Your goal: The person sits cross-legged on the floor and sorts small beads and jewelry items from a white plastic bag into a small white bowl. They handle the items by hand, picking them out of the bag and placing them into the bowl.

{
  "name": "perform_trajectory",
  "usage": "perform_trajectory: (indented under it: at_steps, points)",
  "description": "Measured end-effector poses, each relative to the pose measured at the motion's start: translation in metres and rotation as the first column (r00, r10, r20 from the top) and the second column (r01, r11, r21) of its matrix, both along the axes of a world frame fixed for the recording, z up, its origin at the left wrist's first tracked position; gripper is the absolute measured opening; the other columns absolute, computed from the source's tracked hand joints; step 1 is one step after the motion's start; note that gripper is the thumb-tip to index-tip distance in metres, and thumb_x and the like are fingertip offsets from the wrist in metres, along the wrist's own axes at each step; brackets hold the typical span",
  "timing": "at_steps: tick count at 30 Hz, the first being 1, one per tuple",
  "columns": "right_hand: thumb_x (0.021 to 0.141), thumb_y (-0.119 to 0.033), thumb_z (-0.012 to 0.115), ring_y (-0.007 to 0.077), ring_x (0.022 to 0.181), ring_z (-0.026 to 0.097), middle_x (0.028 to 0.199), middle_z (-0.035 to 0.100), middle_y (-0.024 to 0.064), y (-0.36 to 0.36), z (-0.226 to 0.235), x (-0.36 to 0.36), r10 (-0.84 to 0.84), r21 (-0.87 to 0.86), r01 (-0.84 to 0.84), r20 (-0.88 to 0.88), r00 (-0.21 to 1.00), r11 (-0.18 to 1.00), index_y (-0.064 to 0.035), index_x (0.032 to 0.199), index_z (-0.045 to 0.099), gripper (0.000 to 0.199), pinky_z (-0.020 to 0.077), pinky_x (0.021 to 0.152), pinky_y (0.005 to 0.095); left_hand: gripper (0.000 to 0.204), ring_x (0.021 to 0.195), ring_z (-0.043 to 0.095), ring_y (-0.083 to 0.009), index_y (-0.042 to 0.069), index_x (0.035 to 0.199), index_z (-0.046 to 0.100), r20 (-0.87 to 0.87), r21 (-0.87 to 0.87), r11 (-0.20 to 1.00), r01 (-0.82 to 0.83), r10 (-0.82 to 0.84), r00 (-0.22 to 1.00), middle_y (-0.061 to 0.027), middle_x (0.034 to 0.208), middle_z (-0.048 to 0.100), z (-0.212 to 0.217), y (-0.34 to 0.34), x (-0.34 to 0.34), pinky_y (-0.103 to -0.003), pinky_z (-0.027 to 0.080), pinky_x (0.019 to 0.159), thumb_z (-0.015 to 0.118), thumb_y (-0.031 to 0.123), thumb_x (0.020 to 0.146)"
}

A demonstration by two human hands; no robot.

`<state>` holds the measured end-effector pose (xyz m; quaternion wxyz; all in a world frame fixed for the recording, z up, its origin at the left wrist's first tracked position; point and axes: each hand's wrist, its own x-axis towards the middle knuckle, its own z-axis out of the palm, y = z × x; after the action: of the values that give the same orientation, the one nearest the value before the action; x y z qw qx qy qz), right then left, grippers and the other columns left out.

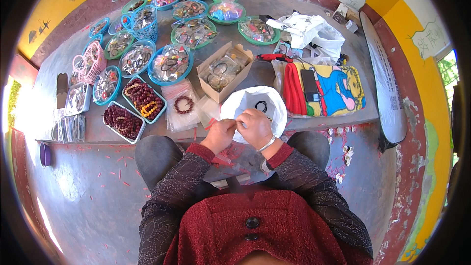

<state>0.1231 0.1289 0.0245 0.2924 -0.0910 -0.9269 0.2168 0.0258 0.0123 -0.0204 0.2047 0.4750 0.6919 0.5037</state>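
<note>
Both our left hand (pixel 219 136) and right hand (pixel 256 128) meet over a white bag (pixel 279 112) at the near edge of the counter (pixel 279 5), fingers (pixel 244 118) pinched together; we cannot tell what, if anything, they grip. Black cord loops (pixel 261 102) lie inside.

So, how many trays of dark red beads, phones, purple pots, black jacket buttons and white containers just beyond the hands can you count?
Bead trays: 2
Phone: 1
Purple pot: 1
Black buttons: 2
White container: 1
Total: 7
</note>
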Motion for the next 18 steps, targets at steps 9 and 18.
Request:
perform_trajectory:
  at_steps: [9,18]
  points:
    - [0.067,-0.013,0.060,0.0259,0.067,0.054,0.066,0.052,0.0059,-0.0035,0.0022,0.0007,0.014,0.105,-0.019,0.055,0.998,0.994,-0.0091,0.063,0.056,0.007,0.0404,0.061,0.0388,0.012,0.072,0.059,-0.0329,0.000,0.085,0.061,-0.170,-0.040,0.999,-0.003,-0.004,0.985,-0.0177,0.077,0.060,-0.0062,0.0002,-0.0013,-0.036,0.047,0.065,0.054,0.000,0.076]
    - [0.063,-0.008,0.061,0.0259,0.066,0.054,0.066,0.053,0.0058,-0.0016,0.0015,0.0016,-0.027,0.086,0.023,0.047,0.999,0.996,-0.0080,0.063,0.056,0.006,0.0411,0.060,0.0378,0.013,0.073,0.060,-0.0326,0.001,0.088,0.062,-0.111,-0.020,1.000,-0.022,0.020,0.994,-0.0176,0.078,0.061,0.0036,-0.0003,0.0014,-0.036,0.047,0.065,0.054,0.003,0.077]
